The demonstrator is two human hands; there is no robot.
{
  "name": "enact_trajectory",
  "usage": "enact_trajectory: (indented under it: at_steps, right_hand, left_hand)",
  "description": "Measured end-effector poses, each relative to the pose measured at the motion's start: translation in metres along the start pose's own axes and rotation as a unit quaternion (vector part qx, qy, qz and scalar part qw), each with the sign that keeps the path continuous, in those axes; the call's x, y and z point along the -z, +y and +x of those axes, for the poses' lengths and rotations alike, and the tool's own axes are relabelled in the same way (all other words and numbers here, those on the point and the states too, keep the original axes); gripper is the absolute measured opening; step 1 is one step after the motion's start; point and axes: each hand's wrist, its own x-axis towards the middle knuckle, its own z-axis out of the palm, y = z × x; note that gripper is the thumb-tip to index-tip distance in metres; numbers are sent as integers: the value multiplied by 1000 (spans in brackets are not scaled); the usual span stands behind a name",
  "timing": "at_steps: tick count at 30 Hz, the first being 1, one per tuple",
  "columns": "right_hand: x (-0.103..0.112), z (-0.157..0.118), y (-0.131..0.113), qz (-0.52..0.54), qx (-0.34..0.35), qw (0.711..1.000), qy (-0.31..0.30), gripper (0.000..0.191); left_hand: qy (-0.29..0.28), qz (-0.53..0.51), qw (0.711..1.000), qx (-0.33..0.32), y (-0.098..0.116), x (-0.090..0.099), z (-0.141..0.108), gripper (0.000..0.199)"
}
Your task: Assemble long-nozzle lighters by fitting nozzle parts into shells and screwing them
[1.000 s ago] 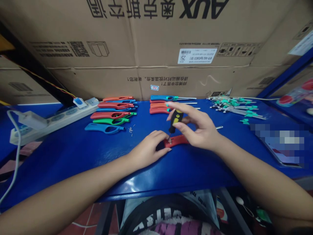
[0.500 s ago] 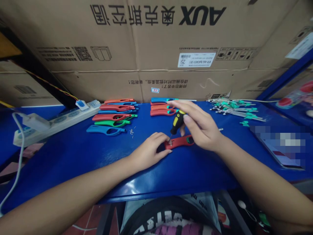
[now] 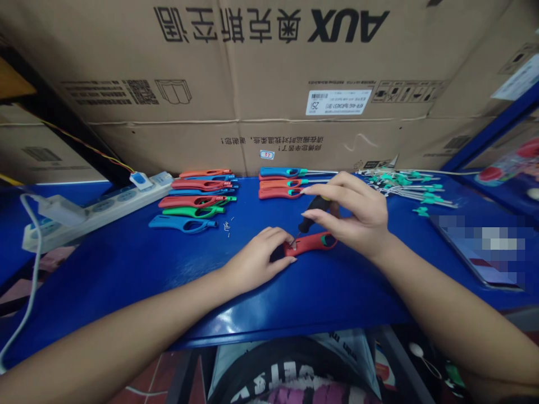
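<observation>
A red lighter-shaped casing (image 3: 311, 243) with a green trigger part lies on the blue table. My left hand (image 3: 263, 261) pinches its left end between thumb and fingers. Above it my right hand (image 3: 357, 213) holds a black-handled screwdriver (image 3: 314, 215), tilted, its tip near the casing's left part beside my left fingertips. Small screws (image 3: 227, 226) lie left of my left hand. Several empty coloured casings (image 3: 185, 223) are stacked at the back left. At the back centre, blue, orange and red lighters (image 3: 280, 193) lie in a pile, some with metal rods.
Metal rods with green parts (image 3: 421, 188) are heaped at the back right. A phone-like device (image 3: 475, 252), partly pixelated, lies at the right. A white power strip (image 3: 113, 205) with cables runs along the left. Behind stands a cardboard wall (image 3: 236, 67).
My right hand has shifted slightly right and up, its fingers now differently placed round the screwdriver, whose handle leans further right. My left hand and the red casing are nearly unmoved.
</observation>
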Motion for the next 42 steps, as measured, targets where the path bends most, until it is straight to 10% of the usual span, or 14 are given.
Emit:
enact_trajectory:
  at_steps: [5, 10, 14, 19, 24, 28, 42]
  right_hand:
    - [-5, -3, -3, 78, -56, 993, -68, 39]
    - [-9, -3, -3, -13, 9, 1000, 4, 33]
    - [-10, -4, 2, 78, -74, 990, -87, 43]
    - [-8, -4, 5, 18, -21, 1000, -9, 29]
    - [-10, -4, -2, 117, -101, 984, -84, 38]
    - [-8, -4, -4, -7, -6, 1000, 5, 28]
    - [-14, -5, 0, 78, -78, 991, -73, 42]
  left_hand:
    - [0, 0, 1000, 1, 0, 0, 0, 11]
    - [3, -3, 1000, 1, 0, -1, 0, 12]
    - [-1, -1, 1000, 5, 0, 0, -1, 13]
    - [-1, -3, 1000, 7, -1, 0, 0, 12]
    - [3, 11, 1000, 6, -1, -1, -1, 13]
    - [6, 7, 1000, 6, 0, 0, 0, 12]
    - [-2, 1, 1000, 8, -1, 0, -1, 12]
